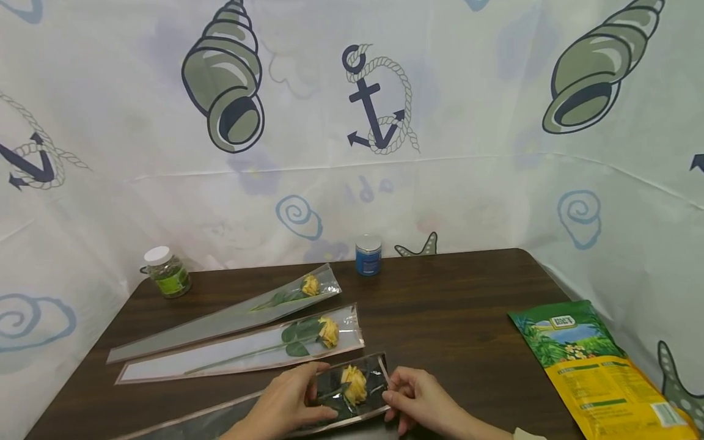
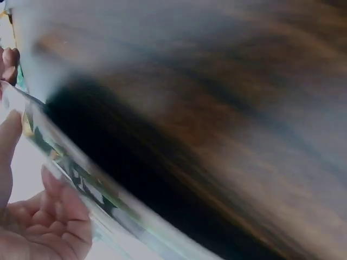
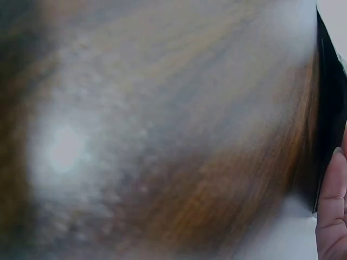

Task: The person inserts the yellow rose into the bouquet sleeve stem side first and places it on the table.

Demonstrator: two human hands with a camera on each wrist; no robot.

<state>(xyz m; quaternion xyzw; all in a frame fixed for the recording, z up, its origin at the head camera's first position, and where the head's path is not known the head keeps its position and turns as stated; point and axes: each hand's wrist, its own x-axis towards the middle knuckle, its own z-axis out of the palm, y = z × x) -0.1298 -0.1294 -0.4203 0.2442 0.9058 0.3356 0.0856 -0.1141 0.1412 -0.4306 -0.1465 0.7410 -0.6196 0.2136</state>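
A yellow rose point(image 1: 354, 385) lies inside a long dark-backed clear sleeve point(image 1: 376, 398) near the table's front. My left hand point(image 1: 286, 398) holds this sleeve just left of the bloom, thumb and forefinger spread across it. The sleeve's right end is pinched by my right hand point(image 1: 422, 400). In the left wrist view, the sleeve point(image 2: 103, 195) runs edge-on past the left hand's curled fingers point(image 2: 62, 208), raised off the table. At the right edge of the right wrist view, the fingers point(image 3: 332, 208) of the right hand meet the sleeve's dark underside point(image 3: 328, 114).
Two more sleeved yellow roses, one in a white-backed sleeve point(image 1: 165, 365) and one in a grey sleeve point(image 1: 181, 333), lie behind. A green-labelled jar point(image 1: 172, 275) and blue can point(image 1: 368, 256) stand at the back. A yellow-green bag point(image 1: 605, 379) lies right on the brown table point(image 1: 451, 311).
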